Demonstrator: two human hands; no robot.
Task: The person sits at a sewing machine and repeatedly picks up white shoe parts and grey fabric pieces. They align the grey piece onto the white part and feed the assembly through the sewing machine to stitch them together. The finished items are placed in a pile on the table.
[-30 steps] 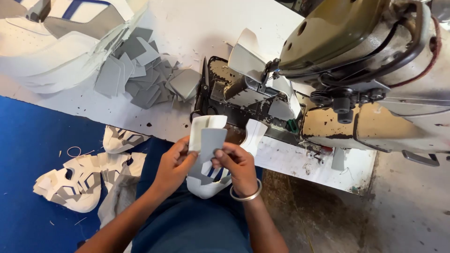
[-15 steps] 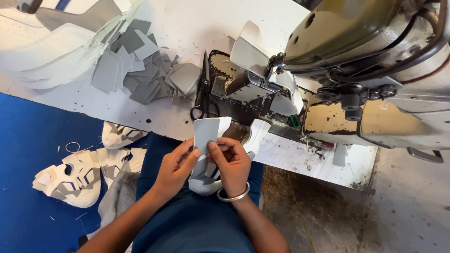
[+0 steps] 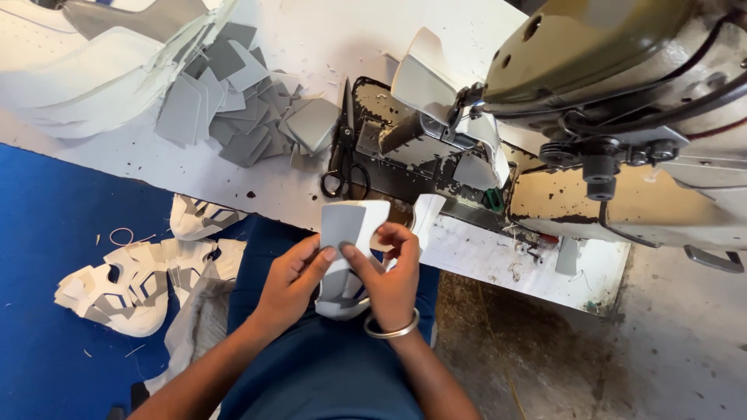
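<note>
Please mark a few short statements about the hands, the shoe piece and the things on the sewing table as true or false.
1. Both hands hold the white shoe piece with a grey patch on it. True: the left hand and right hand grip it together.
2. The scissors are in the right hand. False: they lie on the table beside the sewing machine.
3. A pile of grey patches lies on the table. True.
4. The right wrist is bare. False: it wears a metal bangle.
5. White cut shoe pieces lie on the blue surface. True.
</note>
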